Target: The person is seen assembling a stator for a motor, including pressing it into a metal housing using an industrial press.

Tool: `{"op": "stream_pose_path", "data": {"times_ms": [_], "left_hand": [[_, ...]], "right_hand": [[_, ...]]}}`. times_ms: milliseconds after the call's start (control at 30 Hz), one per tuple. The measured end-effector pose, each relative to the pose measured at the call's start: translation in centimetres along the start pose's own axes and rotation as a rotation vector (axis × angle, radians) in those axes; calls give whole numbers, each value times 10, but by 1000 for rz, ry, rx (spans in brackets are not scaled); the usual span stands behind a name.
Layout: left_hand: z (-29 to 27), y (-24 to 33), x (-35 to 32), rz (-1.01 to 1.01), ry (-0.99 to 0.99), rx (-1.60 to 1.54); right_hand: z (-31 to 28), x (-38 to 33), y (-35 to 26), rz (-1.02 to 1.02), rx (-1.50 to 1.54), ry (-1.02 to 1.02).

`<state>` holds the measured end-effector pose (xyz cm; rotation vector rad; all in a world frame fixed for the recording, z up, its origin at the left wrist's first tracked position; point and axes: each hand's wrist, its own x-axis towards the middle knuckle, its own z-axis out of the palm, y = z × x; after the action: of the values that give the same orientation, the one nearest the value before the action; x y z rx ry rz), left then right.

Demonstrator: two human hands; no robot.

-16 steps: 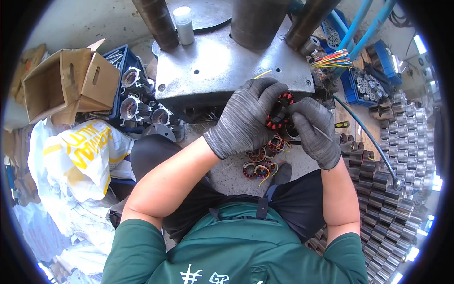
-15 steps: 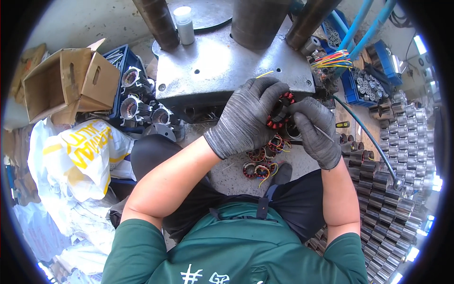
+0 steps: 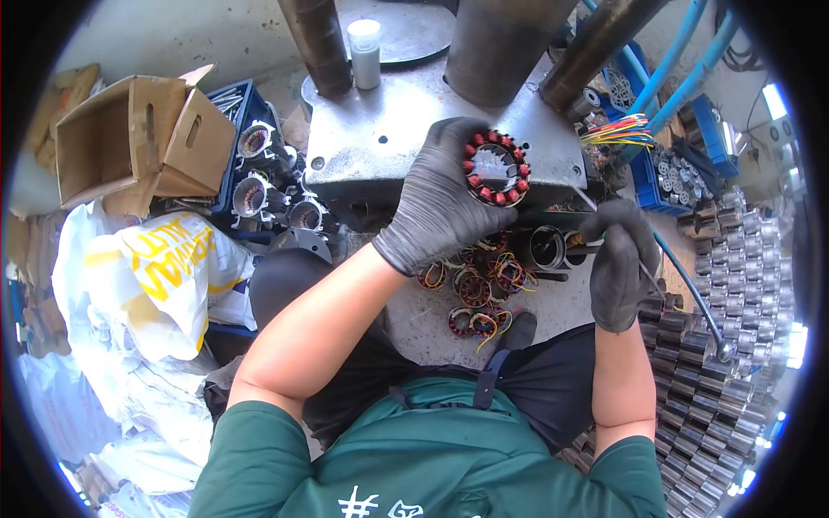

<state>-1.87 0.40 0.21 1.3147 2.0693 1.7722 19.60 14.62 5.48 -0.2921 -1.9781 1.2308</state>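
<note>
My left hand (image 3: 449,186), in a dark grey knitted glove, is closed round the side of a ring-shaped motor stator (image 3: 521,186). Red copper windings line the stator's inside, and its open face is turned toward me. To its right, my gloved right hand (image 3: 620,259) grips a thin metal rod (image 3: 585,198) that sticks out above and below the fist. The rod's tip is apart from the stator. Below the hands, several more wound stators (image 3: 472,287) with coloured leads lie on the floor, beside a dark metal cylinder (image 3: 546,249).
A steel press bed (image 3: 389,142) with thick columns stands ahead, bearing a white-capped bottle (image 3: 365,60). At left are a cardboard box (image 3: 104,147), motor housings (image 3: 250,197) and a plastic sack (image 3: 173,268). Stacked metal cylinders (image 3: 691,388) fill the right, near a bundle of coloured wires (image 3: 617,132).
My right hand has moved away from the stator, right and down, with the rod still in it. My left hand has raised the stator slightly and turned its open face toward me.
</note>
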Motion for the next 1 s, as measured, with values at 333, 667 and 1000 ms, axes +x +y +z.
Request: {"op": "stream_pose_path", "data": {"times_ms": [333,667,1000], "left_hand": [[11,11,-9,-894,-101,-1555],[9,-3,-15,-957,-342,-1535],[13,0,-14,-918,-500,-1727]], "right_hand": [[8,-5,3,1,107,-77],[11,2,3,-29,126,-173],[12,6,-2,184,344,-171]]}}
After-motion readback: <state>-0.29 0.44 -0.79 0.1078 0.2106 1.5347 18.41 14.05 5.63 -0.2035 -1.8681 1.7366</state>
